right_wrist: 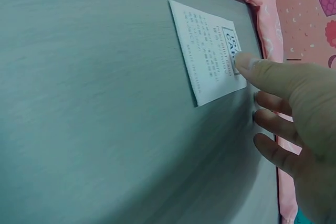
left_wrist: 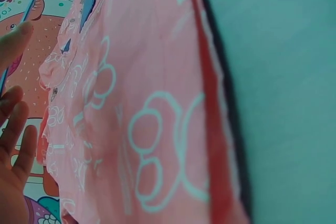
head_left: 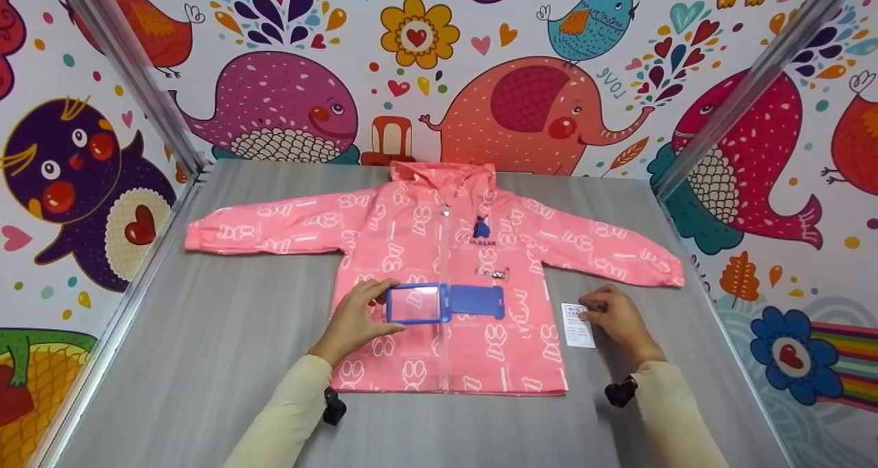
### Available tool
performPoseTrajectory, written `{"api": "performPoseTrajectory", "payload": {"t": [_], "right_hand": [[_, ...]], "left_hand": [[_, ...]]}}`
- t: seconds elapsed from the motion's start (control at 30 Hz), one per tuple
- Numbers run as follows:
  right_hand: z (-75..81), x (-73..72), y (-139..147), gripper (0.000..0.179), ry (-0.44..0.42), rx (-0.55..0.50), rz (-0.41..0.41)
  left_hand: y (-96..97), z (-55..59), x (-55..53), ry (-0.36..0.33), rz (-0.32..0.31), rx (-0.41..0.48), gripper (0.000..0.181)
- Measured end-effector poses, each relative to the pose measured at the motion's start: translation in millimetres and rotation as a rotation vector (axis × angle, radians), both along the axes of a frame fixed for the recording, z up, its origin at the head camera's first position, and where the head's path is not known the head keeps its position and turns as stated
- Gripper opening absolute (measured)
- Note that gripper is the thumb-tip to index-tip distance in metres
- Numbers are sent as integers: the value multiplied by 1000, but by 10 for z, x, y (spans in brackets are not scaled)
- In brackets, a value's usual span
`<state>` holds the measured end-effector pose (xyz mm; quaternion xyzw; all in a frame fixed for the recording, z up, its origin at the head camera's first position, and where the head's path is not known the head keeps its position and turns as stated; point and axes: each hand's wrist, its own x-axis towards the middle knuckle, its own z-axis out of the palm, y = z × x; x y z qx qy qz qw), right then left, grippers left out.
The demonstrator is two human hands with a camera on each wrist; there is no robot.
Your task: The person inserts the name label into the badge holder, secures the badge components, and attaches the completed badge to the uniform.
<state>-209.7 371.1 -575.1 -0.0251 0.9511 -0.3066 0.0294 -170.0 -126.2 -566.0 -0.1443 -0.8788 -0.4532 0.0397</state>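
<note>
My left hand point(head_left: 357, 320) pinches a blue card holder point(head_left: 448, 311) by its left end, thumb on the lower edge and fingers on the upper. The holder's clear window frame is unfolded, with a solid blue flap stretching to the right. It is above a pink hooded jacket point(head_left: 405, 348) spread front up, sleeves out. Beside the jacket's right edge lies a small white printed card point(head_left: 578, 337). My right hand point(head_left: 621, 320) is at the card's upper right corner. In the right wrist view the thumb point(right_wrist: 262, 74) overlaps the card's edge, with the other fingers loosely bent, apart from the thumb.
A grey wood-grain table point(head_left: 206, 331) bears everything. Patterned walls with cartoon animals point(head_left: 285, 104) enclose its back and sides, with metal posts point(head_left: 761, 77) at the corners. The jacket's right sleeve point(head_left: 617, 248) stretches out beyond the right hand.
</note>
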Motion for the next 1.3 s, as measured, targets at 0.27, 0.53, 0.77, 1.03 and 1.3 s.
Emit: {"api": "performPoseTrajectory", "payload": {"t": [0.27,0.53,0.77,1.03,1.3], "right_hand": [[2,15,4,20,12,18,-1],[-40,18,24,16,44,-21,2],[-81,11,20,17,44,-115,-27],[-118,4,22,19,1,-179,-52],[-150,4,43,17,29,-239,-79]], "left_hand": [[2,-8,6,-9,-1,0,78],[3,-9,18,-8,-3,-2,78],[3,-19,19,0,-13,15,77],[8,-23,20,-16,-2,4,78],[7,-8,29,-39,1,11,80]]}}
